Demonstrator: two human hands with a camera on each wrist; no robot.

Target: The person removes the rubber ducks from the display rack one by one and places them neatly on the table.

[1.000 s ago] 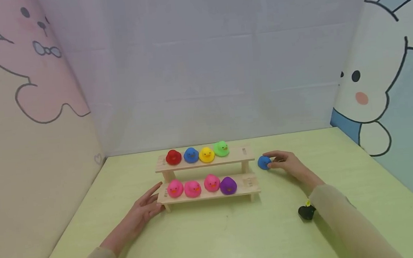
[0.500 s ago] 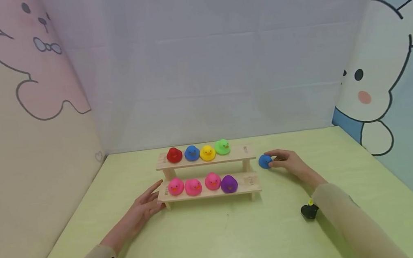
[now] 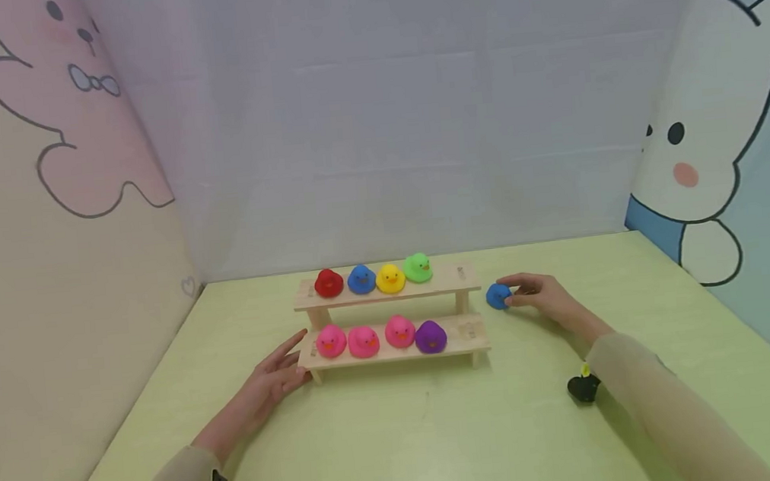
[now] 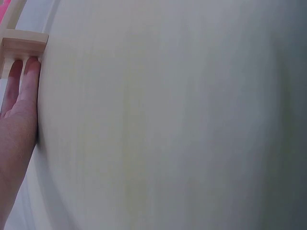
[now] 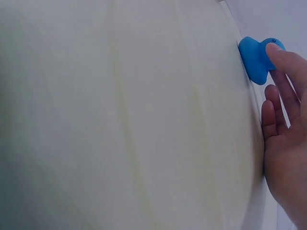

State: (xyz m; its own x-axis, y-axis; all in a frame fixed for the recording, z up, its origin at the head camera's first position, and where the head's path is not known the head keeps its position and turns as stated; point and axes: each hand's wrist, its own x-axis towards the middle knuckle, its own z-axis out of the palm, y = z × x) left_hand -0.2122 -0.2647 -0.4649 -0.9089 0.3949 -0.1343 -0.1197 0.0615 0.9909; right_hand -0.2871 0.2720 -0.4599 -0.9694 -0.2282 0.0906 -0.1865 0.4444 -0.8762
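Found left hand (image 3: 275,380) and right hand (image 3: 541,295) well apart. Noted blue rubber duck (image 3: 497,296) pinched between thumb and fingers of the latter, at tabletop (image 3: 409,437), just off near end of wooden two-tier stand (image 3: 390,297). Observed extended left fingers touching opposite end. Listed outward from left hand: above, red duck (image 3: 328,283), second blue duck (image 3: 362,280), yellow duck (image 3: 391,278), green duck (image 3: 418,268); below, three pink ducks (image 3: 363,342), purple duck (image 3: 431,337).
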